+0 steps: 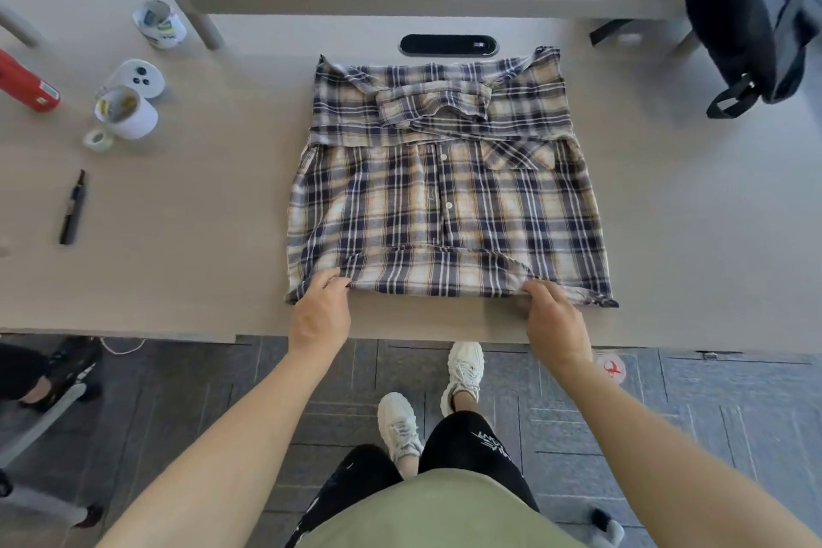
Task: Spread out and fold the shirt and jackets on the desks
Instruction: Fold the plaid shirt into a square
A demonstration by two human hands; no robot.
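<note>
Head | left hand (321, 311), right hand (553, 316) pinching plaid shirt (445, 200) hem | desk (200, 236)

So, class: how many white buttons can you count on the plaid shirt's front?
2: upper button just below the folded sleeves, lower button mid-placket. Others may be hidden under the folds.

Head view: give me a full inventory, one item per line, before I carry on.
plaid shirt: 1, navy and cream, desk centre, sleeves folded in
desk: 1, beige
cable port: 1, black, behind shirt
black bag: 1, far right
marker: 1, black, left
cups: 2, white, far left
tape roll: 1, pale
red object: 1, left edge
left hand: gripping hem
right hand: gripping hem
</note>
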